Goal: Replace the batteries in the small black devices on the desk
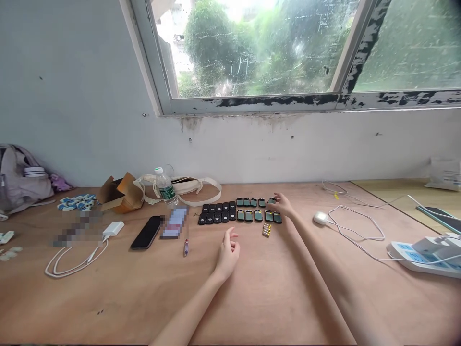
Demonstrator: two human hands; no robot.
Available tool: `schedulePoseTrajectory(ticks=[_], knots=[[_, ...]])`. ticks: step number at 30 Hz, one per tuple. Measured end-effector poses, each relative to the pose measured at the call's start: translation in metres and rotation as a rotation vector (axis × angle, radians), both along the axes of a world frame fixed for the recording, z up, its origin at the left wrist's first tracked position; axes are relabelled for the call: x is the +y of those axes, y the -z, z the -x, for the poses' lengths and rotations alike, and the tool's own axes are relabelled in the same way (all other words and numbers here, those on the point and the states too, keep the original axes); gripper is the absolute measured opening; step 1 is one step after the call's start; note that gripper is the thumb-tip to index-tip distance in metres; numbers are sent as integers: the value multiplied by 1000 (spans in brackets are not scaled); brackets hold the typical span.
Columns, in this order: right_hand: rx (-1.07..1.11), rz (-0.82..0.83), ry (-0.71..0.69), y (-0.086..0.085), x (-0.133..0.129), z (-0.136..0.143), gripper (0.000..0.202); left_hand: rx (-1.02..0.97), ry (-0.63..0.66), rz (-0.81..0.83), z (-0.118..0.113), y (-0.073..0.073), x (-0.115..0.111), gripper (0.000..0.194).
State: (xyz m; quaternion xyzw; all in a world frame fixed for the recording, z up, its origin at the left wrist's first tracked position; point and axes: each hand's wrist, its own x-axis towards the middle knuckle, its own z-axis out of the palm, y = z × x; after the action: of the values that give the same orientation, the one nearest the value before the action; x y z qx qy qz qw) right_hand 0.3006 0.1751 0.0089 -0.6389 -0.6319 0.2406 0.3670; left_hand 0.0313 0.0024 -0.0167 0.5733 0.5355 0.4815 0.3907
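My right hand [284, 206] reaches to the right end of the back row, its fingertips pinched on a small dark device with a grey-green face [272, 201]. Similar devices [249, 216] lie in two rows to its left and in front of it. Black oval-cornered casings [216, 217], each with a pale round mark, sit side by side left of these. Small yellow-and-silver batteries [266, 230] are lined up just in front of the devices. Nearer to me, my left hand [228, 252] rests on the table, fingers loosely bent and apart, holding nothing.
Left of centre lie a screwdriver [186, 247], a black phone [147, 232] and a blurred-out phone [174, 223]. A water bottle [166, 187], a pale belt bag [190, 185] and an open cardboard box [124, 194] stand behind. A cabled white puck [320, 218] and power strip [414, 259] are right.
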Motion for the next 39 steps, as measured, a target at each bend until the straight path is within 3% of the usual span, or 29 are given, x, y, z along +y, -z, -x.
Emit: schedulePoseTrajectory(ticks=[2,5,8,12,16,19,22,27,33,39], knots=[[41,-81,2,-6,-16,15,66,-27,-7,10,0,0,2,36],[40,-234,-156,-7,-62,48,59,-159,2,88,0,-3,5,21],[1,-291,-319,2,-116,85,60,-399,79,266,-2,-9,4,28],[-55,-341,-358,11,-162,112,57,-510,208,360,-1,-15,2,37],[-143,-411,-358,16,-164,102,42,-495,99,339,3,-14,4,37],[-284,-425,-198,25,-154,80,16,-467,33,325,8,-16,7,33],[-403,-395,-82,36,-146,64,15,-429,22,311,12,-19,10,32],[-458,-372,-27,45,-144,58,18,-384,42,290,14,-21,10,33],[-104,-325,-192,30,-166,85,21,-345,123,245,10,-14,9,37],[342,-266,-182,22,-179,112,28,-266,206,236,5,-9,6,33]])
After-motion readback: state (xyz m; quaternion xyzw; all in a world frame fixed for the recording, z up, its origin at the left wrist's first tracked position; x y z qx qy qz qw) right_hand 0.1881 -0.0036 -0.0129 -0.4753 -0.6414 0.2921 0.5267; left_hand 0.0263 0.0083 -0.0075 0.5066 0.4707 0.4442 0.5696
